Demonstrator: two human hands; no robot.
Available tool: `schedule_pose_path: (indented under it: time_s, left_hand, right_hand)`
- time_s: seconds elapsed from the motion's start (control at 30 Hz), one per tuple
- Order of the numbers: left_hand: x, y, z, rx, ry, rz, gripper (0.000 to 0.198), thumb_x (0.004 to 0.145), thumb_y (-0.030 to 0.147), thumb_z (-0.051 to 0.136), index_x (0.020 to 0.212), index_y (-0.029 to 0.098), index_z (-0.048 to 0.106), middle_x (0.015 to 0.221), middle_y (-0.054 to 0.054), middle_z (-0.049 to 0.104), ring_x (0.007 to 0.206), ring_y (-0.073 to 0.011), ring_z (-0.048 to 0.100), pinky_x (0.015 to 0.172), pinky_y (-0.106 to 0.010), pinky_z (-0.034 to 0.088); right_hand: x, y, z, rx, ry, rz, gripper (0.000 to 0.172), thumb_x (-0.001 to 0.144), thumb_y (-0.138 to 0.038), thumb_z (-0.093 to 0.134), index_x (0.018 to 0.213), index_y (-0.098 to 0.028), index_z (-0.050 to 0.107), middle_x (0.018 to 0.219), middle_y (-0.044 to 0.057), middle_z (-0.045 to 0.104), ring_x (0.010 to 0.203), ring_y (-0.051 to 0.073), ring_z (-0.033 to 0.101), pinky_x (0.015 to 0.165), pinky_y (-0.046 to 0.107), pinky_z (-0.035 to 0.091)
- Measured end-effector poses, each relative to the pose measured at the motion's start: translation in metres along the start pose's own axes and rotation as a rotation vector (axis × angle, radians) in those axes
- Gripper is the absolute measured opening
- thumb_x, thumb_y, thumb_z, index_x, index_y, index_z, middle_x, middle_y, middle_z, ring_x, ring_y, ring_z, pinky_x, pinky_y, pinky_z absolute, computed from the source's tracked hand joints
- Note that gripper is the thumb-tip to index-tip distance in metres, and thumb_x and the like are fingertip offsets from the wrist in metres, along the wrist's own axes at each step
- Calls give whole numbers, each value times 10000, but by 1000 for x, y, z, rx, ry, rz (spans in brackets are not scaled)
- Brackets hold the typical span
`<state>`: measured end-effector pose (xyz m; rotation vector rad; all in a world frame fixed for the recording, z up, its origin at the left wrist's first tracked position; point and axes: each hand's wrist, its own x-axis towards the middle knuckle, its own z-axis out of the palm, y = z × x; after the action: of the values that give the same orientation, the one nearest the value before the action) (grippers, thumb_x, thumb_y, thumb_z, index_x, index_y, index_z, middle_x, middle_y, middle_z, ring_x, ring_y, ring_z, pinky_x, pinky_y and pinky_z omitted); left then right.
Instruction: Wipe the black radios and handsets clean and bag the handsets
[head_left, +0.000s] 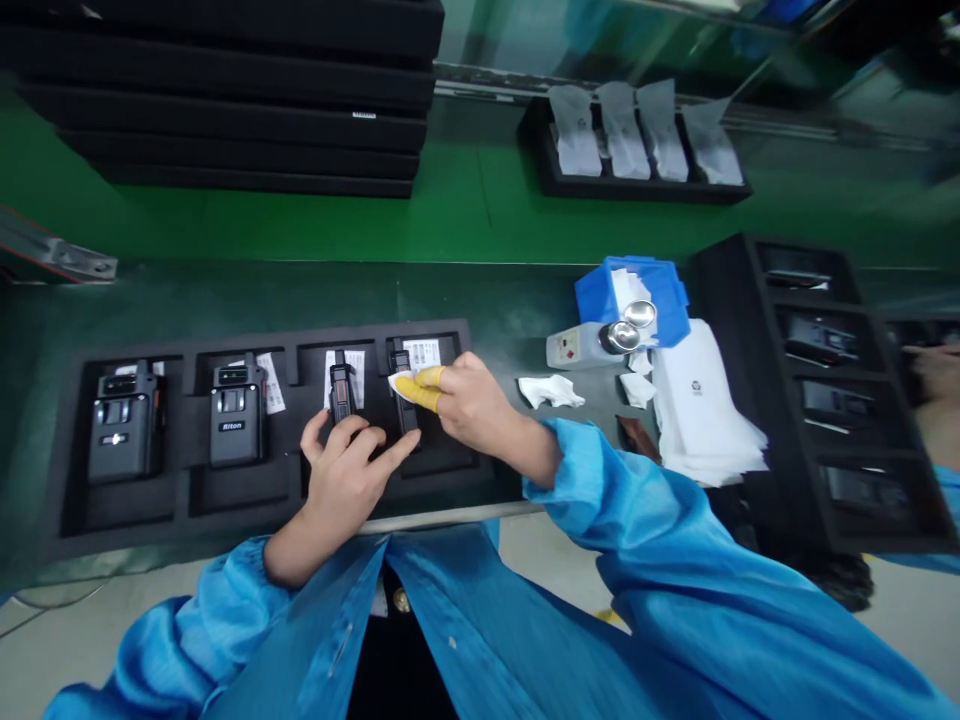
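Observation:
A black foam tray (281, 492) holds several black handheld devices in its compartments. Two lie face up at the left, among them a device (238, 425) with a light brand name; the third device (341, 390) and the fourth device (405, 405) stand on their narrow sides. My right hand (472, 405), with yellow finger covers, pinches a small white wipe (394, 381) against the fourth device. My left hand (351, 475) is spread palm down over the tray. One of its digits touches the lower end of the fourth device; others are at the third. Printed labels lie behind the devices.
To the right are a white bottle (581, 346), a blue bin (671, 300), crumpled wipes (551, 391) and a stack of white bags (705, 410). Another filled tray (757, 400) stands beyond. Stacked black trays (262, 110) and a tray of bagged items (645, 188) are at the back. A co-worker's hand (941, 385) shows at the right edge.

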<state>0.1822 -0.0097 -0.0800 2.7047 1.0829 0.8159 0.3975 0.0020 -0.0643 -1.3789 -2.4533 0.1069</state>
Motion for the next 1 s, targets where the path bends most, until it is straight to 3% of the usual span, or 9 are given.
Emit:
schedule_pose_path:
  time_s: [0.2, 0.33, 0.57, 0.73, 0.9, 1.0]
  left_hand:
    - [0, 0, 0, -23, -6, 0, 394, 849, 129, 542, 1102, 410, 653, 757, 17, 657, 888, -195, 540, 1021, -468, 166]
    - [1, 1, -2, -11, 6, 10, 392, 849, 133, 550, 1112, 406, 651, 754, 10, 657, 888, -203, 536, 1012, -464, 163]
    - [1, 0, -1, -35, -8, -2, 408, 831, 128, 578, 1108, 418, 653, 757, 4, 649, 894, -211, 528, 1003, -470, 157]
    - [3, 2, -1, 51, 63, 32, 308, 845, 144, 571, 1018, 368, 693, 722, 15, 638, 868, -185, 536, 1006, -454, 191]
    - [4, 2, -1, 86, 82, 56, 237, 861, 174, 564, 967, 333, 705, 708, 17, 638, 865, -177, 539, 1010, -451, 211]
    - [4, 1, -1, 94, 80, 79, 251, 864, 155, 553, 983, 317, 703, 696, 12, 639, 868, -186, 537, 1001, -449, 214]
  right_hand:
    - [-8, -10, -12, 5, -111, -90, 387, 948, -166, 349, 1195, -316, 607, 1016, -10, 698, 785, 119, 568, 702, 336, 273]
    - [7, -2, -12, -47, -137, 7, 369, 959, -191, 353, 1182, -329, 613, 1045, -12, 688, 806, 122, 563, 730, 352, 262]
    - [20, 7, -5, -153, 8, 247, 344, 955, -167, 350, 1114, -224, 649, 1017, 47, 681, 778, 141, 555, 715, 369, 250]
    - [6, -9, -5, -98, 14, -6, 307, 913, -138, 406, 1074, -211, 658, 969, 21, 683, 790, 131, 549, 714, 350, 246]
    - [-13, -20, -4, -29, 87, -85, 298, 901, -103, 405, 984, -206, 672, 879, -4, 674, 720, 103, 527, 708, 335, 237]
    - [-5, -12, 0, -103, 150, -121, 306, 936, -131, 384, 1052, -238, 646, 928, -17, 681, 703, 101, 509, 705, 341, 222]
